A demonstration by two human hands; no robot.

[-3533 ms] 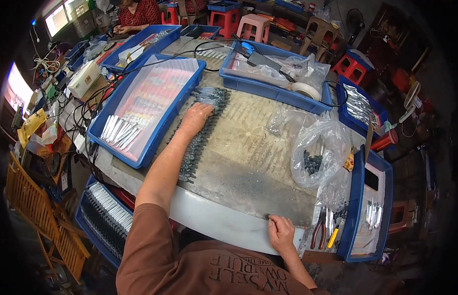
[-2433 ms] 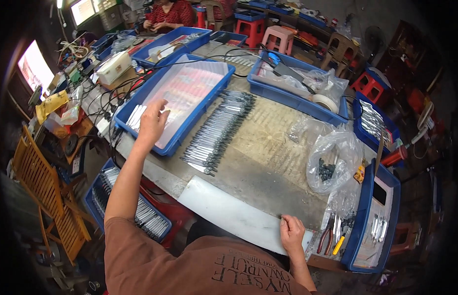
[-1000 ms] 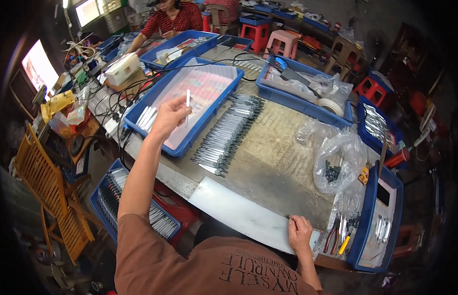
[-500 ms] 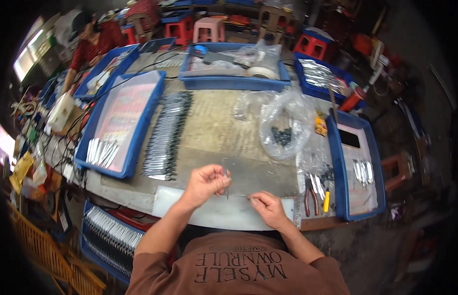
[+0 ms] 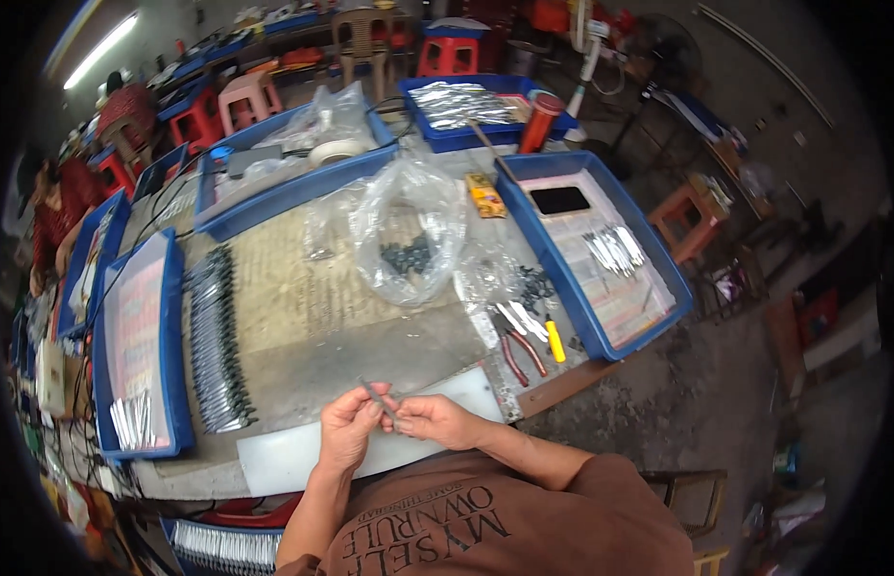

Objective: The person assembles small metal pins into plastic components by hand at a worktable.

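Note:
Close to the table's near edge, my left hand (image 5: 345,428) pinches a slim grey metal piece (image 5: 377,397) with a pointed end. My right hand (image 5: 435,421) is closed at the piece's lower end, its fingertips touching it next to the left fingers. What else the right fingertips may hold is too small to make out. Under both hands lies a white board (image 5: 284,458). Beyond them is an opened clear plastic bag (image 5: 382,278) with small dark parts (image 5: 407,255) inside. A long row of slim silver pieces with dark ends (image 5: 215,336) lies to the left.
Pliers (image 5: 522,357), a yellow-handled tool (image 5: 555,341) and loose dark parts (image 5: 534,285) lie to the right. A blue tray (image 5: 679,305) there holds a phone (image 5: 560,200) and silver pieces (image 5: 613,250). Another blue tray (image 5: 178,384) stands left. A person (image 5: 53,216) sits far left.
The view has swung to the right. My hands have come together, and the right fingertips now meet the metal piece that the left hand holds.

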